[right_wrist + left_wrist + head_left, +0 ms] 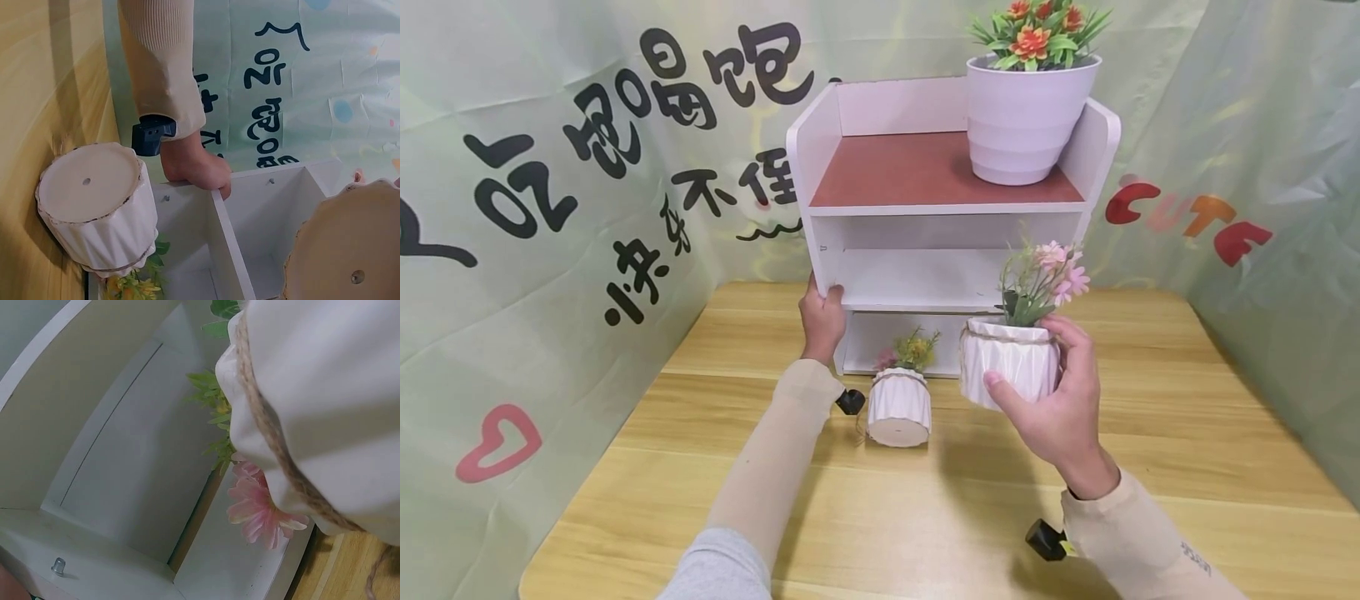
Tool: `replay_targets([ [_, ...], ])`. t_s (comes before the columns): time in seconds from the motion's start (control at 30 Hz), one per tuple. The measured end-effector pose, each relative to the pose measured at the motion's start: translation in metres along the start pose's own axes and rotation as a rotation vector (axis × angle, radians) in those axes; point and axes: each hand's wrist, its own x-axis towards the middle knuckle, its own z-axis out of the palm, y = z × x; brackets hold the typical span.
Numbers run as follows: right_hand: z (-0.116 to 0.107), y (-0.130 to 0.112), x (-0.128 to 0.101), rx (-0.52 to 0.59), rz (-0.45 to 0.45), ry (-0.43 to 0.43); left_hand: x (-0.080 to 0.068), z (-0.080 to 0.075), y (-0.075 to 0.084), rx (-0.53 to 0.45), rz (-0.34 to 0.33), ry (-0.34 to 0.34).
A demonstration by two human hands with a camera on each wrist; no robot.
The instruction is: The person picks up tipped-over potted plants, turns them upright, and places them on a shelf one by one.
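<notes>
The right hand [1060, 408], nearest the camera, has its grip clamped round a white ribbed pot of pink flowers [1011, 362], thumb across the front and fingers curled over the twine-wrapped rim, holding it above the worktop [925, 517] just in front of the white shelf unit [850, 250]. The left hand [822, 321] has its grip closed on the front edge of the shelf unit's left side panel, at the level of the middle shelf. Between the two arms a second small ribbed pot with yellow flowers [899, 406] stands on the worktop just before the bottom compartment. The middle shelf lies open, and the worktop is bare toward its near edge. The top board carries a large white pot of orange flowers [1028, 117] at its right. The left wrist view is mostly filled by the held pot, and the left fingers are not visible there.
</notes>
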Motion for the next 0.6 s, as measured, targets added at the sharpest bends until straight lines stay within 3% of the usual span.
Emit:
replay_targets([
  [0.6,0.005,0.001,0.013,-0.11,-0.078,0.076,-0.001,-0.001,0.001,0.001,0.003,-0.005],
])
